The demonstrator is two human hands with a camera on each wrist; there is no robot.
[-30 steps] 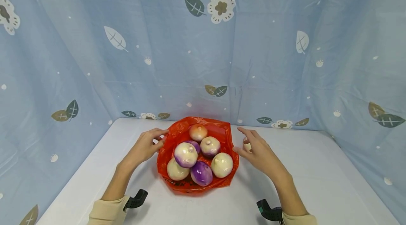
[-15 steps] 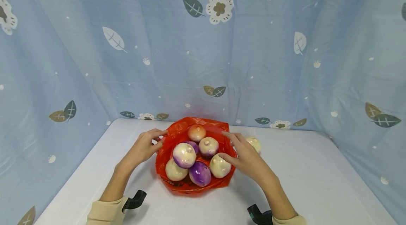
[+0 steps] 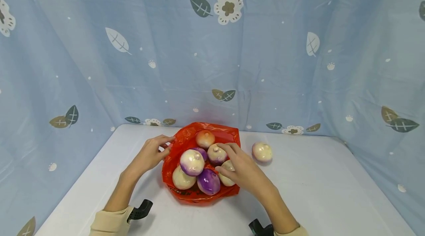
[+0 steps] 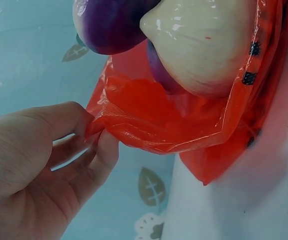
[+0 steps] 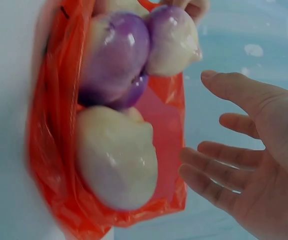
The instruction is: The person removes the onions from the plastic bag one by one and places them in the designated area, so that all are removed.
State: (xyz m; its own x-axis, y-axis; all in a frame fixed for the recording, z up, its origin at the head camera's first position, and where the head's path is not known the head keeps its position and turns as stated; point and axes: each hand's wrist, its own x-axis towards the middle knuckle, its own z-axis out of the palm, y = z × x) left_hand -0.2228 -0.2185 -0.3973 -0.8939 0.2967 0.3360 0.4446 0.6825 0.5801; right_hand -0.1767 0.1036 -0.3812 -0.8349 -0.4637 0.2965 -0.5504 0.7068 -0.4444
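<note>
Right hand [image 3: 240, 171] moved left over glossy cream-purple onions [image 3: 192, 162], fingers spread, empty; left hand [image 3: 151, 153] pinches crinkled red bag [image 3: 186, 140] rim, lower centre.

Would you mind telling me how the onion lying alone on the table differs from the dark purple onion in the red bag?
The lone onion is pale cream with a pinkish blush; the purple onion is deep violet. The lone onion lies on the bare white table, touching nothing, while the purple onion sits in the red bag, pressed against its neighbours. The right hand hovers next to the purple onion, away from the lone onion. Both are round, glossy and similar in size.
</note>
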